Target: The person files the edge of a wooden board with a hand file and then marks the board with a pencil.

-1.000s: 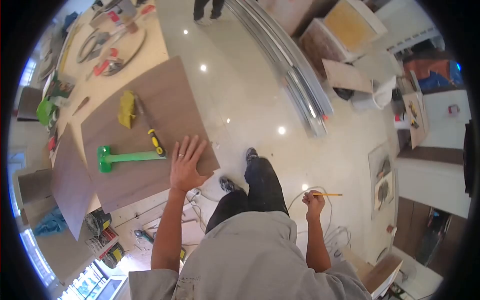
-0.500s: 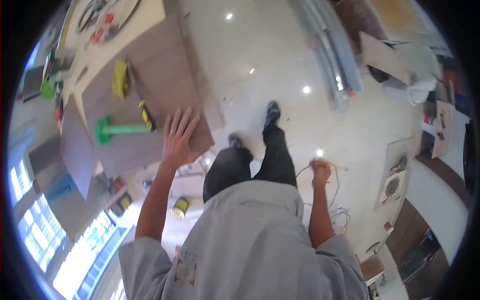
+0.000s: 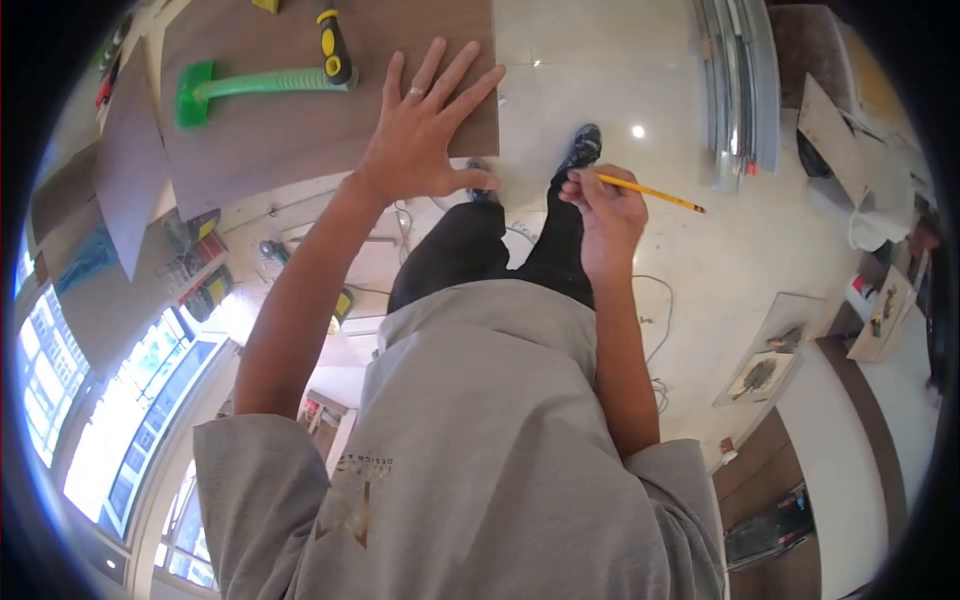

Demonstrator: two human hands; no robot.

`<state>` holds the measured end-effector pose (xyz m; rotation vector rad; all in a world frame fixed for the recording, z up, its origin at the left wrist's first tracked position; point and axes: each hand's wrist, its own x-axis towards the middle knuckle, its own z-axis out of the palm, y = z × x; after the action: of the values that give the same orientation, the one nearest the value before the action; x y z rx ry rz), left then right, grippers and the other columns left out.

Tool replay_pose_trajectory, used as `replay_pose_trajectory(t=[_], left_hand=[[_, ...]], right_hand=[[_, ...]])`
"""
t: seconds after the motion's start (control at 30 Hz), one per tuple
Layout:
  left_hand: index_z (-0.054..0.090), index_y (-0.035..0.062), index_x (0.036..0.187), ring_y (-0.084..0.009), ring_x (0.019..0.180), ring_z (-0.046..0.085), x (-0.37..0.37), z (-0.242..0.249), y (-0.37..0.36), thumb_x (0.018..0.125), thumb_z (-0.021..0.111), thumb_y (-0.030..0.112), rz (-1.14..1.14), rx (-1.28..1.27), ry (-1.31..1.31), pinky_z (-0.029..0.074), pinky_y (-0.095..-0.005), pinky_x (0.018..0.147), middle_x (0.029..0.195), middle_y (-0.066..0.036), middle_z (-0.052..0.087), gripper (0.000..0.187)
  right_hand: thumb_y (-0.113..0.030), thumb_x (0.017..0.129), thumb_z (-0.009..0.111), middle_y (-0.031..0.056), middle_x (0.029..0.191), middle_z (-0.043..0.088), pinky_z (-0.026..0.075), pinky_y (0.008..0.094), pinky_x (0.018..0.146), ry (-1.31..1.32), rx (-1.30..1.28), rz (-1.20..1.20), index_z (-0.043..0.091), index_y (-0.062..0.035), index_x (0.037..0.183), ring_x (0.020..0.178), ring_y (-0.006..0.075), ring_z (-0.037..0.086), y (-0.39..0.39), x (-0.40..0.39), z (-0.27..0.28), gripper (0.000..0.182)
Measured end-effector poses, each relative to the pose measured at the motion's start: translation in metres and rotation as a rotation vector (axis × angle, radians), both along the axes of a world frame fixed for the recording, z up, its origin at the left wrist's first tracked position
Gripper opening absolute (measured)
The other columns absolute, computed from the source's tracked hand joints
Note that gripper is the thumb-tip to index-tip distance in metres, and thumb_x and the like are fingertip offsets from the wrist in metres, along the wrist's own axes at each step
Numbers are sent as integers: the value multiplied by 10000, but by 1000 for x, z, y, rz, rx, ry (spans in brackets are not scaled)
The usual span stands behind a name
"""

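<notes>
Brown laminate-looking board (image 3: 300, 110) is taking up most of the table here, and the left hand (image 3: 420, 140) is lying flat on its near corner, fingers spread wide, palm pressing down and not wrapped around anything. I'm guessing the sheet is thin, stiff and fairly light, with a slick face, so it's probably sliding easily unless something is pinning it; if it needs lifting, the free edge just right of that palm looks like the spot to take it. A thin sheet like that would likely be flexing if grabbed by one corner only.

Green mallet (image 3: 262, 83) is sitting on the board just beyond and left of the left hand's fingertips, not touching them. A yellow-and-black handled tool (image 3: 334, 46) is lying across the mallet's handle end, a bit further out.

Right hand (image 3: 605, 215) is hanging off to the right of the board, over the floor, closed around a yellow pencil (image 3: 650, 192) in a pinch grip, tip pointing away to the right. Light, stiff, easy to snap.
</notes>
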<state>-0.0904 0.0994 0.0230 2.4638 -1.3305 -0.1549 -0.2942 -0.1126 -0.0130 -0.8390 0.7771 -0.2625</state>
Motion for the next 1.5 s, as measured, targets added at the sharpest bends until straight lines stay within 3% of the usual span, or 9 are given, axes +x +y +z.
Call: replay_pose_trajectory(t=[0.1, 0.3, 0.6, 0.93, 1.5], left_hand=[[348, 386, 1788, -397, 1725, 236, -3, -6, 1, 715, 861, 833, 11, 27, -43, 117, -755, 1357, 1865, -65, 315, 1270], [398, 382, 1764, -374, 1707, 297, -6, -16, 1, 776, 842, 808, 56, -121, -61, 153, -745, 1359, 1844, -57, 363, 1165], [452, 368, 1738, -361, 1684, 352, -6, -14, 1, 773, 854, 784, 74, -150, -66, 191, -738, 1352, 1819, -50, 413, 1125], [443, 383, 1742, -359, 1691, 339, -6, -12, 1, 770, 870, 758, 72, -134, -34, 184, -740, 1354, 1826, -49, 400, 1125], [424, 386, 1749, -357, 1711, 286, -4, -14, 2, 773, 852, 783, 55, -109, -21, 159, -754, 1354, 1837, -44, 371, 1137]], right_hand=[[-11, 1039, 783, 151, 1053, 778, 652, 358, 871, -84, -35, 56, 667, 20, 1228, 897, 210, 766, 22, 27, 5, 224], [-10, 1030, 793, 148, 1072, 783, 656, 341, 920, -97, -145, 119, 673, 41, 1205, 977, 188, 780, 46, 53, 11, 218], [7, 1016, 817, 168, 1106, 803, 656, 321, 925, -22, -218, 121, 688, 60, 1184, 1012, 183, 785, 52, 55, 23, 218], [18, 997, 842, 130, 1064, 798, 603, 265, 872, 35, -292, 102, 708, 56, 1157, 957, 140, 751, 60, 52, 26, 211], [41, 1004, 816, 96, 1041, 778, 585, 254, 873, 33, -360, 47, 702, 50, 1151, 947, 121, 739, 68, 58, 26, 185]])
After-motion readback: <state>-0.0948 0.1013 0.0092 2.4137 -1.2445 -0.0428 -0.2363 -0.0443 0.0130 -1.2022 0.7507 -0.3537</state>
